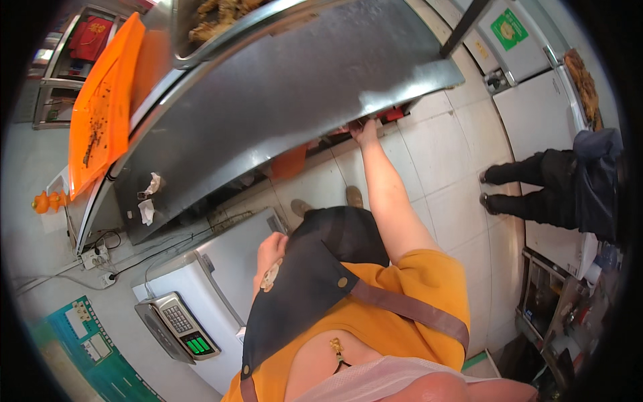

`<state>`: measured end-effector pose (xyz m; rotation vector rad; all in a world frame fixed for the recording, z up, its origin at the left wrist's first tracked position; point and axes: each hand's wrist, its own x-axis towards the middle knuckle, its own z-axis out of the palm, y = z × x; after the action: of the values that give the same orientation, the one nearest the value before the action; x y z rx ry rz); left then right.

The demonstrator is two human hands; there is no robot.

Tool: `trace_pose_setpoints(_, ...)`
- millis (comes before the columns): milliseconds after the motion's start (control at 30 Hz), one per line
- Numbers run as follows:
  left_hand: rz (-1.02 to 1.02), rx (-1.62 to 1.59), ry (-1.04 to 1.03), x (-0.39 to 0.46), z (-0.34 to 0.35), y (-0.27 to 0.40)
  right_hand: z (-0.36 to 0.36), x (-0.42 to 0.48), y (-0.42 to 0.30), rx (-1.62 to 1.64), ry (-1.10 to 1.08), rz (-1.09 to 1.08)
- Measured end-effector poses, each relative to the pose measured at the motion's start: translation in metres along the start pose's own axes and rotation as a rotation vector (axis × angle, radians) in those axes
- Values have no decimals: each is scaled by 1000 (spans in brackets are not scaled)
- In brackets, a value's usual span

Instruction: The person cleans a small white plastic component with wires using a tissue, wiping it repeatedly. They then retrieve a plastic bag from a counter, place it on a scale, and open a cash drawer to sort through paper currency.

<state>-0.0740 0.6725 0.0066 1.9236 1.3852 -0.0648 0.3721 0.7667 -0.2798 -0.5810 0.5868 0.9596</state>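
My right hand reaches to the edge of a stainless steel table, its fingers at the space just below the tabletop. Its fingertips are partly hidden, so I cannot tell whether they grip anything. Close to it, under the table, is a red item. An orange plastic item hangs or stands under the same edge, further left. My left hand is down beside my dark apron, fingers bent and partly hidden. A light patterned scrunchie circles the left wrist.
A metal tray of browned cooked meat and an orange tray with dark crumbs stand beyond the table. A digital scale rests on a white appliance at left. Another person stands at right by white cabinets.
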Motion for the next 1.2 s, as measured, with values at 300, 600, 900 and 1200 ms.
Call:
trace_pose_setpoints(300, 64, 45, -12, 1, 18, 18, -29, 18, -68, 75, 100, -101)
trace_pose_setpoints(600, 49, 156, -113, -4, 26, 29, -75, -9, -69, -314, 58, 113)
trace_pose_setpoints(900, -53, 97, -136, 6, 35, 37, -151, -108, -73, -336, 205, 49)
trace_pose_setpoints(1200, -10, 162, -217, 31, 37, 58, -171, -163, -83, -592, 322, 11)
